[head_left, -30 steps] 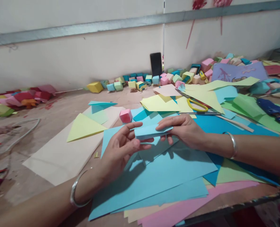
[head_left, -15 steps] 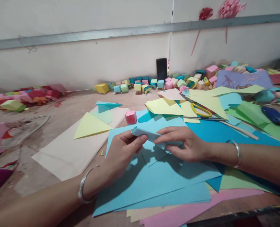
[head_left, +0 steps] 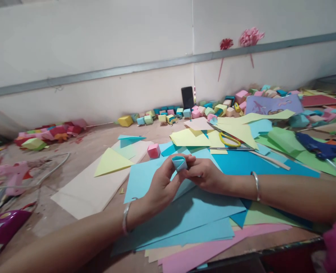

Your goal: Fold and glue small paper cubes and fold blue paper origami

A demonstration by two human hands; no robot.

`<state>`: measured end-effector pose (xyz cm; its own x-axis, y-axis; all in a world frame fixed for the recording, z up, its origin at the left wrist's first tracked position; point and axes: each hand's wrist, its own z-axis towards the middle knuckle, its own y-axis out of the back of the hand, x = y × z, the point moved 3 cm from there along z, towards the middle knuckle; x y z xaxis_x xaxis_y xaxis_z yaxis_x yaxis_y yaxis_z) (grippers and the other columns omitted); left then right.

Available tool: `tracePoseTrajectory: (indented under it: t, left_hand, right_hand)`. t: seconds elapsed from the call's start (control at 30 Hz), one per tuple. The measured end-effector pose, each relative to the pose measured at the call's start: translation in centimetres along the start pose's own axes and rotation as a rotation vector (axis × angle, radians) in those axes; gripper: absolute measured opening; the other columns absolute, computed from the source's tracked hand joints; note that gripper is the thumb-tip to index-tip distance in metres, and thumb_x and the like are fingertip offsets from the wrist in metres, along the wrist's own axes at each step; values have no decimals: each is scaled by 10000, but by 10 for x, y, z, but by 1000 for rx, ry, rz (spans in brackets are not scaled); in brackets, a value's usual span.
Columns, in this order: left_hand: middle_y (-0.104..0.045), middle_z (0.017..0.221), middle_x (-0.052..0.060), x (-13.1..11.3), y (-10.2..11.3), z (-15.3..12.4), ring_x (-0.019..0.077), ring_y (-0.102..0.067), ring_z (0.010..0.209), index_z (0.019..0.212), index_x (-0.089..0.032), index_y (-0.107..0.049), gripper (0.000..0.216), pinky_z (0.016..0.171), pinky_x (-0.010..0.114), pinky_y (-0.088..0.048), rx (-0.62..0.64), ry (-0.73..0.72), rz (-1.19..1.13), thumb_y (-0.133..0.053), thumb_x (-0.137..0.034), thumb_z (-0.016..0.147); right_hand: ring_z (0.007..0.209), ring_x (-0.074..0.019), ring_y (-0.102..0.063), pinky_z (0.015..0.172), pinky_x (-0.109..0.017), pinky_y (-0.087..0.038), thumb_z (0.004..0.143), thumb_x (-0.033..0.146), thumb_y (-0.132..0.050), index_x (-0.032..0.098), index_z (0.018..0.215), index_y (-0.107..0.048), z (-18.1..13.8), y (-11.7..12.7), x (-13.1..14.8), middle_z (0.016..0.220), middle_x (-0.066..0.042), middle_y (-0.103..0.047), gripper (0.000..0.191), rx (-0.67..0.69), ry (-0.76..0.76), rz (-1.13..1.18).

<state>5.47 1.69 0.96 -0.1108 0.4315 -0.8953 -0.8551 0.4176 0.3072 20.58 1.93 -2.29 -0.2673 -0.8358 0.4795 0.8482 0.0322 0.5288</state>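
Between both hands is a small folded piece of light blue paper point(head_left: 179, 163), its open end facing me. My left hand point(head_left: 166, 180) pinches it between thumb and fingers. My right hand point(head_left: 204, 173) closes on its right side, fingertips meeting those of the left; part of the paper is hidden behind them. Beneath the hands lie light blue paper sheets point(head_left: 196, 212), overlapping one another. A small pink paper cube point(head_left: 153, 151) sits just beyond my left hand.
Yellow-handled scissors point(head_left: 229, 139) lie among yellow paper scraps. A pink glue gun point(head_left: 16, 176) with a cord is at left, a blue glue gun point(head_left: 324, 146) at right. Several paper cubes line the wall near an upright phone point(head_left: 187, 97). A purple tool point(head_left: 7, 231) lies front left.
The folded paper has turned so its open end faces me, and my right hand has closed in against my left. The camera view has shifted, showing more of the right glue gun.
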Motion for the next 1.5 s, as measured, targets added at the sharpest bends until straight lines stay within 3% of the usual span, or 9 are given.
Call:
tracePoseTrajectory:
  t: [0.13, 0.27, 0.4, 0.57, 0.77, 0.93, 1.2, 1.37, 1.5]
  left_hand:
    - [-672, 1195, 80, 9, -3, 3, 220, -606, 1148, 1116, -221, -612, 193, 1023, 369, -453, -90, 3, 53, -537, -281, 948]
    - [-705, 1092, 59, 10, 7, 2, 199, -642, 1022, 1081, -232, -611, 164, 938, 344, -482, -196, -105, 174, -515, -252, 950]
    - [-723, 1046, 69, 12, 10, 1, 199, -659, 960, 1121, -229, -619, 214, 910, 350, -488, -131, -129, 288, -503, -214, 941]
    - [-696, 1191, 88, 16, 8, 0, 225, -638, 1084, 1151, -227, -646, 273, 969, 367, -467, -70, -166, 337, -532, -174, 908]
    - [-697, 1187, 105, 18, 4, -2, 215, -645, 1069, 1186, -211, -615, 290, 937, 351, -484, 22, -219, 383, -481, -153, 935]
    - [-703, 1116, 130, 21, 2, -5, 240, -651, 1013, 1148, -185, -603, 270, 875, 364, -505, 98, -313, 473, -464, -141, 921]
    - [-669, 862, 61, 17, -3, -1, 177, -602, 736, 972, -189, -544, 127, 652, 293, -490, 97, -438, 513, -422, -220, 974]
    - [-639, 819, 40, 18, -4, -1, 146, -552, 669, 916, -186, -516, 110, 597, 262, -452, 103, -416, 502, -420, -199, 967]
    - [-548, 693, -10, 18, -6, -5, 119, -433, 574, 775, -193, -472, 205, 528, 245, -380, 115, -372, 513, -421, -228, 971]
  right_hand:
    - [869, -175, -669, 725, -283, -556, 815, 55, -516, 193, 783, -713, -5, -2, 1, 931, -72, -711, 243, 30, 84, -89]
    - [917, -190, -632, 759, -328, -549, 825, 43, -465, 183, 789, -640, 2, 19, 9, 993, -100, -667, 227, -148, 88, -271]
    - [865, -183, -568, 728, -333, -516, 853, 89, -525, 209, 948, -636, 14, 40, 24, 935, -72, -577, 190, -243, 157, -360]
    - [979, -203, -562, 808, -360, -513, 872, 160, -588, 195, 988, -627, 17, 39, 34, 1079, -104, -559, 127, -159, 243, -402]
    - [967, -201, -587, 793, -361, -537, 912, 187, -566, 192, 951, -612, 18, 35, 32, 1031, -104, -603, 60, -85, 267, -391]
    - [862, -160, -600, 755, -316, -534, 908, 127, -557, 197, 846, -592, 19, 37, 33, 945, -71, -634, 100, -81, 321, -318]
    - [891, -172, -587, 779, -323, -528, 958, 271, -534, 168, 787, -590, 18, 40, 28, 966, -113, -633, 207, -21, 307, -196]
    - [953, -192, -603, 823, -355, -532, 940, 235, -568, 149, 888, -615, 17, 37, 31, 1021, -136, -654, 110, -59, 280, -191]
    - [858, -168, -597, 789, -340, -526, 964, 236, -518, 171, 792, -569, 16, 35, 37, 929, -101, -660, 190, -99, 279, -171]
